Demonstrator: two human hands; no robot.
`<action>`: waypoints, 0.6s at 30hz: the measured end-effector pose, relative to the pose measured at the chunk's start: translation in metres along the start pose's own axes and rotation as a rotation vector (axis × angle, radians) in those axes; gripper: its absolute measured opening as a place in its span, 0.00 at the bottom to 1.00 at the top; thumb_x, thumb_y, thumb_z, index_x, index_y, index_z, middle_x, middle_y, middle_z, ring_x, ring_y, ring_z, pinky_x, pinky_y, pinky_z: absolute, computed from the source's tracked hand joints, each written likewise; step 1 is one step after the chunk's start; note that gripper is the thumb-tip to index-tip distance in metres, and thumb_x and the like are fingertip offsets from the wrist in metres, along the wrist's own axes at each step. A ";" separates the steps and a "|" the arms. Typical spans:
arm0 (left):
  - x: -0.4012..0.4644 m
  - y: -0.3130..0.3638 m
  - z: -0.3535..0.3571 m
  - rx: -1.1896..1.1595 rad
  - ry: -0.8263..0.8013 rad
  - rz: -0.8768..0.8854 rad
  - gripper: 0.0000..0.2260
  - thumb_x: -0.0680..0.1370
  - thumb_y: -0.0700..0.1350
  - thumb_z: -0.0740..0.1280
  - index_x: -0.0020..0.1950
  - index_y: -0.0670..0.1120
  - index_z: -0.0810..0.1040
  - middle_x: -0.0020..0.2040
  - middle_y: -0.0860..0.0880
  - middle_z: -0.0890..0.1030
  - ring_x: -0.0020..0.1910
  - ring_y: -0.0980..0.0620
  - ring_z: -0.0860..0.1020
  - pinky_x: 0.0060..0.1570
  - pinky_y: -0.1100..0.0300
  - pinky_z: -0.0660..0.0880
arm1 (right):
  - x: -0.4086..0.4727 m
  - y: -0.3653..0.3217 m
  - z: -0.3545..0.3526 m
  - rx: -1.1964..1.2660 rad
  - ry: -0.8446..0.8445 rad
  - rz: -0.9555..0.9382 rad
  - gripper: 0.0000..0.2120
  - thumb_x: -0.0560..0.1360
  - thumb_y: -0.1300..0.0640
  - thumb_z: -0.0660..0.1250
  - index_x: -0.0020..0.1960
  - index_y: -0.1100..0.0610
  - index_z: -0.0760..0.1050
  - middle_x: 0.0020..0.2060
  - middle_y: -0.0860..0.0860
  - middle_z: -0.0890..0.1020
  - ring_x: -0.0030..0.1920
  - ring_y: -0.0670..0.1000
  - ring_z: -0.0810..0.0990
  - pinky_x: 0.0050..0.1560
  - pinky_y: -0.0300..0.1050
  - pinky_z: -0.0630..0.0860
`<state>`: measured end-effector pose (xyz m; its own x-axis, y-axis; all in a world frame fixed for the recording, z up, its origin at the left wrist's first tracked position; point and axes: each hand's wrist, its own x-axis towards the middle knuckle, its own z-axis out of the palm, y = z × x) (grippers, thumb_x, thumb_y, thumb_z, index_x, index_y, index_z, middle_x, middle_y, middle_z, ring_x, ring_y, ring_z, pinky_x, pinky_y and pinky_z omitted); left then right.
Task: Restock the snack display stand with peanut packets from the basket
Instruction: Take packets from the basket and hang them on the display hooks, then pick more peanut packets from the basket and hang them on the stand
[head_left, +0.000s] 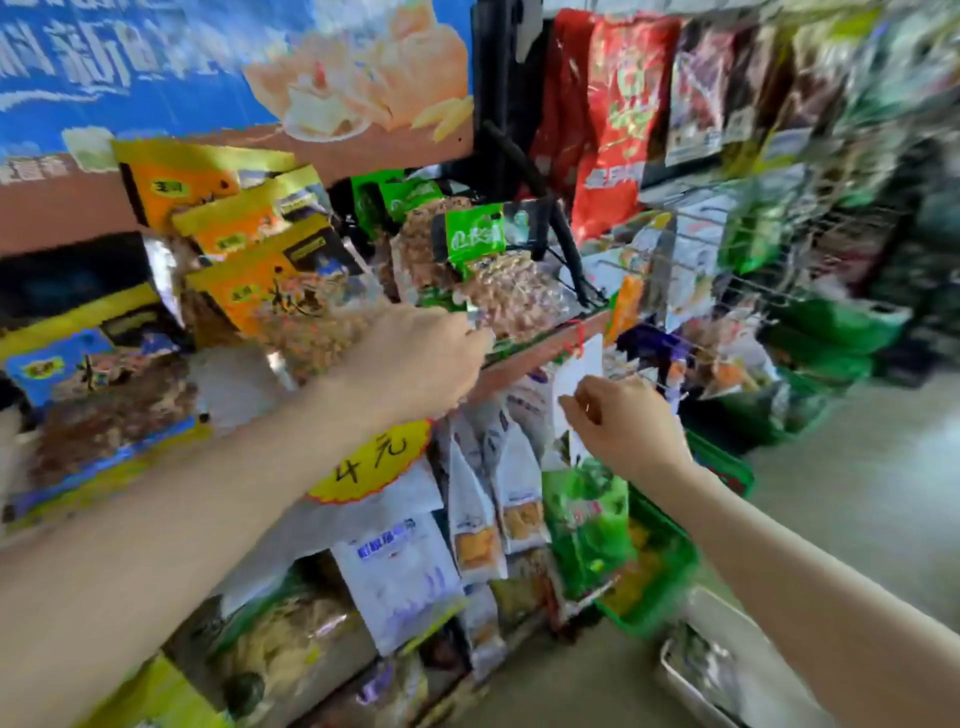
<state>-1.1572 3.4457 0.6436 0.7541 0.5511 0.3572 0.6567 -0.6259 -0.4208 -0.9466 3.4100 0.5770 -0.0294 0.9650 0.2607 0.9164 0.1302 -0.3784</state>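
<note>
A green-label peanut packet (498, 280) is gripped at its lower edge by the left hand (415, 358), fingers closed, on the stand's shelf (540, 353). Below the shelf, the right hand (618, 421) is loosely curled at a white tag (576, 374); any grasp cannot be told. A slide off the crowded shelf is risked.

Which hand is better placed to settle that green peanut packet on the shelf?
The left hand. Its fingers are already at the bottom edge of the green peanut packet, while the right hand is lower, beside a white tag.

Motion blur smears the hanging packets (810, 171) at right; the green basket (670, 587) sits half-hidden.
</note>
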 end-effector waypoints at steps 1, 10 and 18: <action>0.011 0.015 0.007 -0.014 -0.007 0.048 0.03 0.69 0.40 0.68 0.36 0.43 0.77 0.27 0.45 0.76 0.25 0.45 0.77 0.21 0.59 0.72 | -0.015 0.022 0.001 -0.060 -0.021 0.051 0.15 0.77 0.48 0.58 0.35 0.54 0.66 0.31 0.55 0.77 0.35 0.59 0.77 0.31 0.45 0.68; 0.094 0.211 0.100 -0.259 -0.316 0.359 0.06 0.77 0.42 0.60 0.47 0.42 0.74 0.41 0.43 0.79 0.39 0.42 0.80 0.27 0.58 0.64 | -0.142 0.225 0.030 -0.287 -0.296 0.441 0.13 0.78 0.49 0.56 0.51 0.57 0.73 0.49 0.57 0.81 0.50 0.60 0.81 0.44 0.48 0.76; 0.167 0.412 0.235 -0.418 -0.844 0.298 0.11 0.79 0.45 0.54 0.55 0.42 0.72 0.54 0.42 0.78 0.54 0.40 0.77 0.45 0.50 0.74 | -0.210 0.431 0.030 -0.172 -0.465 0.685 0.13 0.78 0.49 0.56 0.51 0.56 0.74 0.51 0.55 0.81 0.51 0.59 0.80 0.42 0.45 0.73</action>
<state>-0.7620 3.4097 0.3337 0.7427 0.4505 -0.4955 0.5136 -0.8580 -0.0103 -0.5570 3.2698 0.3326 0.4281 0.8185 -0.3831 0.8384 -0.5180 -0.1697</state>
